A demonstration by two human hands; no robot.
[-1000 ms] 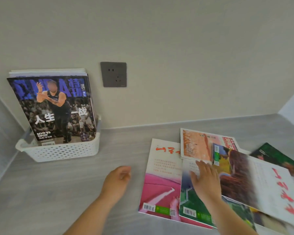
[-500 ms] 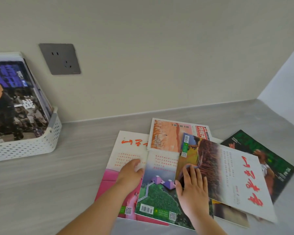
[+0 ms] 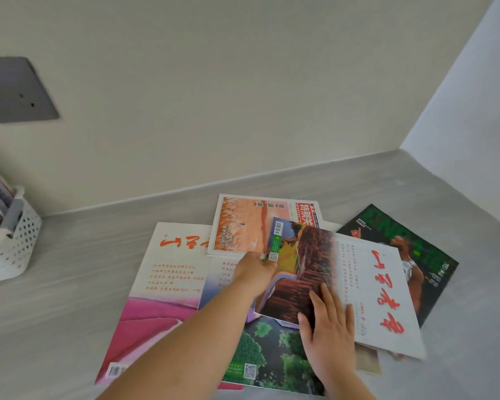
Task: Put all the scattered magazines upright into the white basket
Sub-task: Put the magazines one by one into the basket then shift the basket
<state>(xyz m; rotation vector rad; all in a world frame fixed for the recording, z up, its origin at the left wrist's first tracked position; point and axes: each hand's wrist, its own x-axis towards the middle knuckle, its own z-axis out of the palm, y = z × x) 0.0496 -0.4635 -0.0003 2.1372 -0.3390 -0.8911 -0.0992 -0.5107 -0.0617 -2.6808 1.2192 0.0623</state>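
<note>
Gripping the left edge of the top magazine [image 3: 341,281], the left hand [image 3: 256,274] curls its fingers under that edge, just below the barcode strip, and the edge sits a little raised off the pile. The right hand [image 3: 328,327] lies flat with fingers spread on the near part of the same cover, pressing on the dark red picture and the white page with red brush lettering. Under this magazine lies one with green trees [image 3: 272,359] on its cover, nearest the viewer, and to its left a pink and white magazine [image 3: 168,287] lies flat on the grey counter [image 3: 78,284]. Farther back, an orange-covered magazine [image 3: 243,226] pokes out from under the top one, and at the right a dark green magazine [image 3: 410,243] with a basketball player sticks out from beneath the pile. Well apart at the far left edge stands the white basket [image 3: 10,249], with magazines upright in it, only partly in view. On the wall above it is a grey socket [image 3: 15,90].
</note>
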